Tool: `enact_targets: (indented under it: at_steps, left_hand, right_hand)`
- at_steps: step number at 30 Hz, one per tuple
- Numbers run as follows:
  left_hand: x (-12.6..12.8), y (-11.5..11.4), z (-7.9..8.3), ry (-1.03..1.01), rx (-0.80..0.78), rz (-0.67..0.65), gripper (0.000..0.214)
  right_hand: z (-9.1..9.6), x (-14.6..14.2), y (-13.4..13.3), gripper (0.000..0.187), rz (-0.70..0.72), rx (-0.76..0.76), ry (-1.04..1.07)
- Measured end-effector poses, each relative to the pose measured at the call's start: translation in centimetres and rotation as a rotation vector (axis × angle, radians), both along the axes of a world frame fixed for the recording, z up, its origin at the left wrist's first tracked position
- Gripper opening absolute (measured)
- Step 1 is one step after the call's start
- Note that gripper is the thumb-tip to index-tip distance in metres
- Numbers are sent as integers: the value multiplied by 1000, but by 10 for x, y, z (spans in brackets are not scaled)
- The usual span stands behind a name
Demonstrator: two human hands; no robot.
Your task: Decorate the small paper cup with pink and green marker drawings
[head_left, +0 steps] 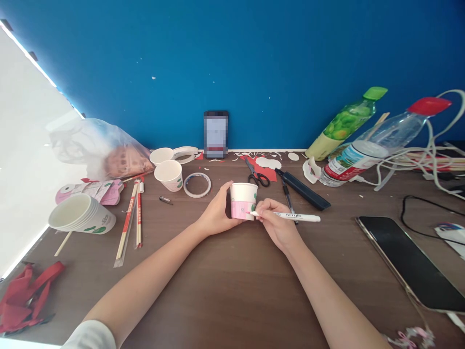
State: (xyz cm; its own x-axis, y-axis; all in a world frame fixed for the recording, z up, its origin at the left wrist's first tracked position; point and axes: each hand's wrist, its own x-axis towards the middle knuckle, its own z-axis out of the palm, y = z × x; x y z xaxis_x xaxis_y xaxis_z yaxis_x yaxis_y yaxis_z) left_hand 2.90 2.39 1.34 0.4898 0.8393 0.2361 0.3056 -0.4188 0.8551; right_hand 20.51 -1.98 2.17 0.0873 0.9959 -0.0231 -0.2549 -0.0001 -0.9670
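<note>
In the middle of the head view is a white paper cup (244, 191) with green leaf prints. Pink colour covers roughly its lower half. My left hand (220, 213) grips the cup from the left, thumb at the side and fingers under or behind it, partly hidden. Pinched in my right hand (278, 223) is a white acrylic marker (303, 217), pointing left, its pink tip at the cup's lower right wall. Behind the cup lie black scissors (262, 181) on red paper (269, 173), with a black pen (287, 196) to the right.
At left stand stacked paper cups (82, 215), two single cups, a tape roll (197, 185) and wrapped chopsticks (127, 223). A phone (216, 134) leans on the blue wall. Two bottles (348, 162) tilt at the right, near cables and a large phone (410, 261). Red straps (29, 298) lie front left.
</note>
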Motion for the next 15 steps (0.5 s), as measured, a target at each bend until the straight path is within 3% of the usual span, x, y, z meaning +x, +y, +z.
enact_targets:
  at_steps: [15]
  left_hand:
    - [-1, -1, 4, 82, -42, -4, 100]
  right_hand:
    - [-3, 3, 0, 17, 99, -6, 13]
